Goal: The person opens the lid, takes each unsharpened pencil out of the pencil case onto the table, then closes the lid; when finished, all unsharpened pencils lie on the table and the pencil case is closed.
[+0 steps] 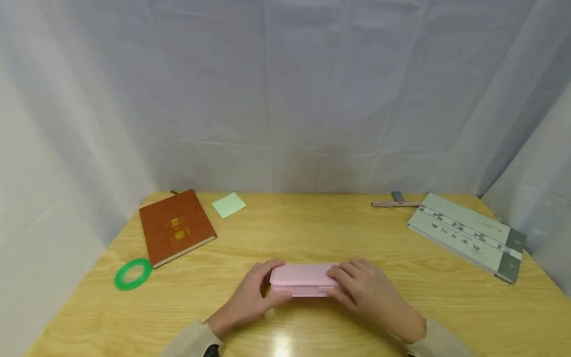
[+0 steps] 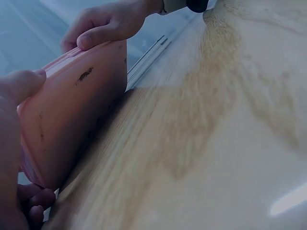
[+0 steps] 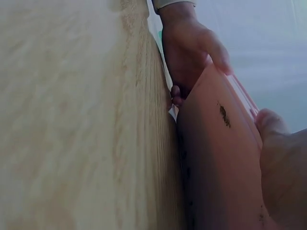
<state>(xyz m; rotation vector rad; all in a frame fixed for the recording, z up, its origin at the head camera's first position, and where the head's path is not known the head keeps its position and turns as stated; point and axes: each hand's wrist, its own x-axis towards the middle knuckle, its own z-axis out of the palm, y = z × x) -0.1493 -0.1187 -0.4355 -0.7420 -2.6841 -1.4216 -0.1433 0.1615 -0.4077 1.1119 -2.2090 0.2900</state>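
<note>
A closed pink pencil case (image 1: 301, 280) lies flat on the wooden table (image 1: 312, 233), near the front edge. My left hand (image 1: 254, 296) grips its left end, fingers curled over the top and thumb at the front. My right hand (image 1: 361, 287) grips the right end the same way. In the left wrist view the pink case (image 2: 72, 115) fills the left side, with the right hand (image 2: 108, 24) holding its far end. The right wrist view shows the case (image 3: 220, 158) on the table and the left hand (image 3: 189, 52) gripping its far end.
A brown notebook (image 1: 176, 227), a green tape ring (image 1: 132, 273) and a pale green sticky pad (image 1: 228, 204) lie at the back left. A pen (image 1: 394, 204) and a grey-green flat box (image 1: 468, 235) lie at the back right. White cloth (image 1: 285, 99) walls surround the table.
</note>
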